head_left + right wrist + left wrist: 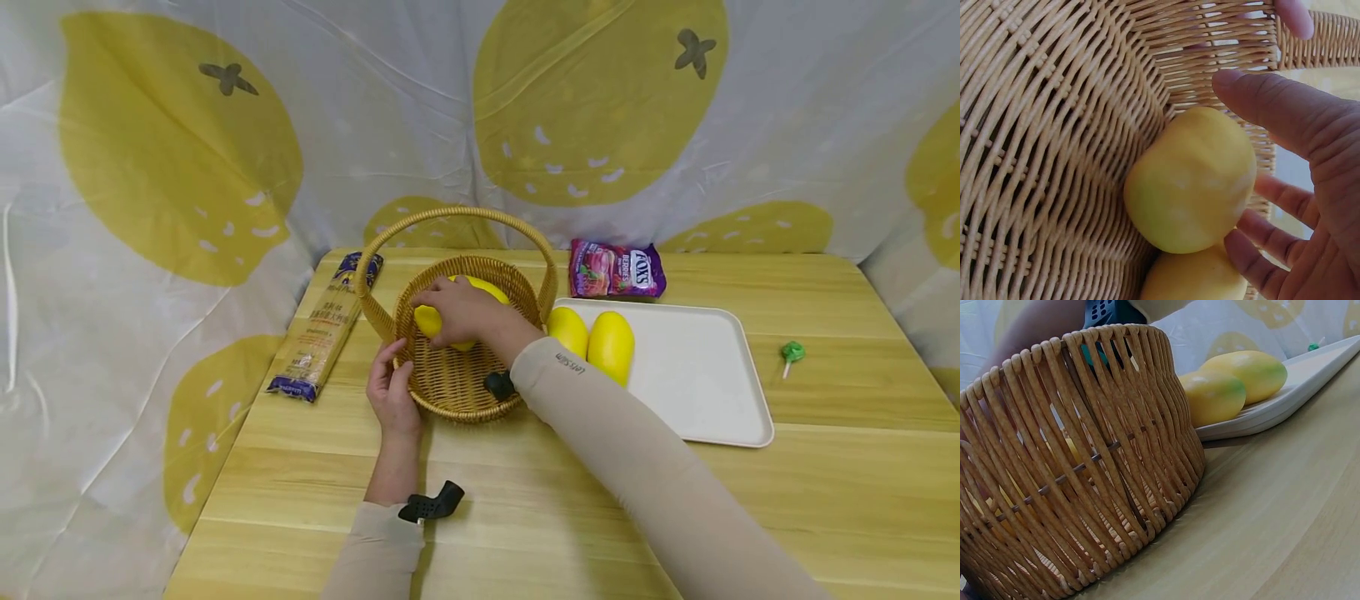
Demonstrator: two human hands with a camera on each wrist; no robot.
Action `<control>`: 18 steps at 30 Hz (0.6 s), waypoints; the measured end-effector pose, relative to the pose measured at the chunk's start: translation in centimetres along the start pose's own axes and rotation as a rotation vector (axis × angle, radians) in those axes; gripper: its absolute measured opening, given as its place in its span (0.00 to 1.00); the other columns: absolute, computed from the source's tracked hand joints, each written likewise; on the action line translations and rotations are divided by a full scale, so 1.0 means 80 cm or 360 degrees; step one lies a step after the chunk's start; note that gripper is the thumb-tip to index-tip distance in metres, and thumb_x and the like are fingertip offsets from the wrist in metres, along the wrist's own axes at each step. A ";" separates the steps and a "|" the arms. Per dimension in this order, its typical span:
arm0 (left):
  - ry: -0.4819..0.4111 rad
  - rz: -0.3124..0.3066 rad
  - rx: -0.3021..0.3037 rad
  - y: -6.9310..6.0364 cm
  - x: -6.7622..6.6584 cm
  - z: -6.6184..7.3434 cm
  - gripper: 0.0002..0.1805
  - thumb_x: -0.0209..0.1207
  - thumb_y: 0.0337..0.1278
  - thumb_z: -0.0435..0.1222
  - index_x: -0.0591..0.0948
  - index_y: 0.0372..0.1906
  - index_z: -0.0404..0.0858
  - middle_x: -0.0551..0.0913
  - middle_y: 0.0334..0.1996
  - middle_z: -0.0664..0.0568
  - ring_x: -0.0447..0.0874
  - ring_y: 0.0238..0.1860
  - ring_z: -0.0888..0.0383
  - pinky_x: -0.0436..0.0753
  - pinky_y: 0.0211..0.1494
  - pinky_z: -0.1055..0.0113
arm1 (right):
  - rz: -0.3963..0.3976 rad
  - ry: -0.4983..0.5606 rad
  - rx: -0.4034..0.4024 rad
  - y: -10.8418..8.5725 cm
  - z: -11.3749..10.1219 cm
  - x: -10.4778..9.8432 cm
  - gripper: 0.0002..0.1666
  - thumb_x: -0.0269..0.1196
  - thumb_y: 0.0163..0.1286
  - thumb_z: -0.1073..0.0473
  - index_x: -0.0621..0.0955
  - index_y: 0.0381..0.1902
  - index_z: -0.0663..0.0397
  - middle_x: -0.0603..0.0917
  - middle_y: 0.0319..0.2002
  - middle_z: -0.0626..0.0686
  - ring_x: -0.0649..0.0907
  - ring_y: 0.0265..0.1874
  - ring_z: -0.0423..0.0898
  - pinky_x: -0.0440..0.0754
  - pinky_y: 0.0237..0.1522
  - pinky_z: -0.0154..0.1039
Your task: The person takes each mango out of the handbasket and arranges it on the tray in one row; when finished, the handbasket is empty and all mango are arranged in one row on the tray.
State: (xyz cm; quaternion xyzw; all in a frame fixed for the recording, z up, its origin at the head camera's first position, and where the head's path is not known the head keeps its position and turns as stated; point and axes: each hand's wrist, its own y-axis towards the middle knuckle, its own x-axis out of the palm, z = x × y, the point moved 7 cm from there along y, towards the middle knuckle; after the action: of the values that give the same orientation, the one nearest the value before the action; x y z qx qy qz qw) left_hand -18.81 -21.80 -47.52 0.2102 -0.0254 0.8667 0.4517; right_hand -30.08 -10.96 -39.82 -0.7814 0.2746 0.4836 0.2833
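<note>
A wicker basket (465,408) with a tall arched handle stands left of centre in the head view. My left hand (393,400) holds its left rim, and one fingertip (1296,17) shows over the rim in the right wrist view. Inside the basket, my right hand (468,312) is spread around the end of a yellow mango (1191,181), thumb apart from it and fingertips close by its side. Another mango (1194,278) lies against the first. Through the weave, the left wrist view shows only bits of yellow; my left hand is mostly hidden there.
Right of the basket, a white tray (693,367) bears two mangoes (611,346) at its left end. A purple candy bag (617,269) lies behind it, a green lollipop (792,352) to its right. A spaghetti packet (322,333) lies left of the basket. Patterned cloth hangs behind.
</note>
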 end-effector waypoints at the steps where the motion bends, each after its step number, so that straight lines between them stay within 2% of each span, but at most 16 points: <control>1: -0.0004 0.0001 0.0001 0.000 0.000 0.000 0.18 0.51 0.59 0.22 0.86 0.48 0.35 0.77 0.64 0.45 0.68 0.71 0.57 0.74 0.68 0.72 | -0.0001 0.0000 0.0002 -0.001 0.000 0.001 0.44 0.73 0.63 0.44 0.69 0.75 0.30 0.68 0.73 0.49 0.69 0.70 0.56 0.80 0.61 0.51; 9: 0.0012 -0.0007 0.0010 -0.001 0.002 0.003 0.20 0.51 0.59 0.22 0.88 0.47 0.39 0.77 0.64 0.44 0.67 0.72 0.56 0.73 0.68 0.74 | -0.0002 -0.0002 0.0013 -0.002 0.005 0.004 0.45 0.73 0.62 0.43 0.69 0.75 0.29 0.68 0.73 0.50 0.71 0.68 0.54 0.80 0.61 0.50; 18: 0.0025 -0.0002 -0.0002 -0.001 0.001 0.003 0.20 0.51 0.58 0.22 0.88 0.46 0.42 0.76 0.65 0.41 0.65 0.74 0.54 0.70 0.71 0.72 | -0.0037 0.0043 -0.0019 -0.002 0.007 0.009 0.45 0.74 0.62 0.45 0.70 0.75 0.36 0.68 0.73 0.53 0.72 0.69 0.57 0.75 0.69 0.52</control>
State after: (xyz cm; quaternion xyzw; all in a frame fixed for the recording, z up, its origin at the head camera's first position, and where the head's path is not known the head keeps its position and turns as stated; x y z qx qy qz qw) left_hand -18.70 -21.72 -47.32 0.2030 -0.0224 0.8681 0.4525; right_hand -30.01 -10.56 -40.67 -0.7925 0.2664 0.4714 0.2806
